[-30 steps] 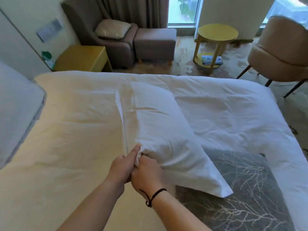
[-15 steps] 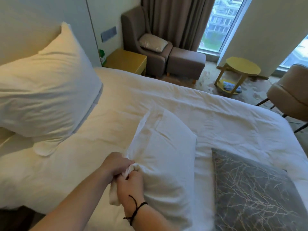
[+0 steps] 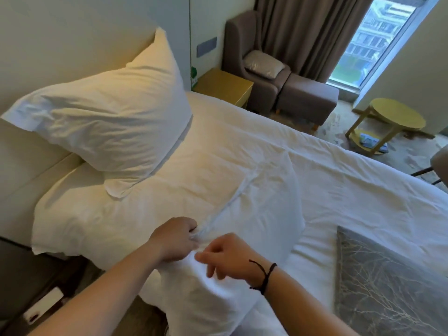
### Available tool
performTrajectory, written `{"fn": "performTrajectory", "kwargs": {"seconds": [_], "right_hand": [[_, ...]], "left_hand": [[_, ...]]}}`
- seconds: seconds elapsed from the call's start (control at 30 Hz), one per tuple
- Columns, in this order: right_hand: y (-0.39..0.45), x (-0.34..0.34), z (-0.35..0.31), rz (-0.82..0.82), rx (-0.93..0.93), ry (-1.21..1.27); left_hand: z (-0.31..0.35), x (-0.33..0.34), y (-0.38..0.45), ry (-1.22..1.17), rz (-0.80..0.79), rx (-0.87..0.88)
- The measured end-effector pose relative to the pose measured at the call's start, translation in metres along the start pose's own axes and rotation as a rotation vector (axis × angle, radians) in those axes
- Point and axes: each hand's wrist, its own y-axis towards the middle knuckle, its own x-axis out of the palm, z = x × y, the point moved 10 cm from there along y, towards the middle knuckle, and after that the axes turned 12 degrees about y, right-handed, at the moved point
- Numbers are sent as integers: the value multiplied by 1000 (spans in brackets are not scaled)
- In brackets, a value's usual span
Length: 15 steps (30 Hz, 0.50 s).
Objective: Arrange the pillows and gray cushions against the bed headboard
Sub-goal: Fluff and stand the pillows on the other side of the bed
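Observation:
A white pillow (image 3: 261, 214) lies on the bed (image 3: 351, 180), its near end hanging past the bed's edge. My left hand (image 3: 175, 238) grips the bunched fabric at that pillow's near-left edge. My right hand (image 3: 228, 255) hovers just to the right over the same end, fingers loosely curled, with no fabric plainly held. A second white pillow (image 3: 109, 122) leans upright against the pale headboard (image 3: 48, 44). A gray cushion (image 3: 388, 287) with a pale branch pattern lies flat on the bed at the lower right.
A yellow nightstand (image 3: 223, 88) stands beyond the bed's head corner, then a brown armchair (image 3: 242, 44) with a small cushion (image 3: 264, 64) and an ottoman (image 3: 308, 98). A round yellow table (image 3: 397, 115) stands by the window. Dark furniture (image 3: 24, 275) is at lower left.
The view has swung left toward the headboard. The held pillow has been drawn nearer the bed's edge. My right hand has loosened from the pillow corner while my left hand keeps its grip.

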Motion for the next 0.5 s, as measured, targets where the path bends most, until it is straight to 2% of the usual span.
{"fn": "performTrajectory", "kwargs": {"seconds": [0.07,0.1,0.13,0.2,0.3,0.5], "right_hand": [[5,-62,-3,240,-110,-392],[10,-82,-2,293,-148,-575],[19,-93,5,279,-175,-724],[38,-98,34,107,-192,-923],[55,-91,77,-59,-253,-1025],[80,-82,80,-74,-418,-1095]], "left_hand": [[9,21,-12,33,-53,32],[12,33,-19,43,-87,43],[14,47,-26,47,-123,49],[13,70,-40,49,-193,32],[0,95,-60,-3,-263,-43],[-20,116,-87,-321,-256,-238]]}}
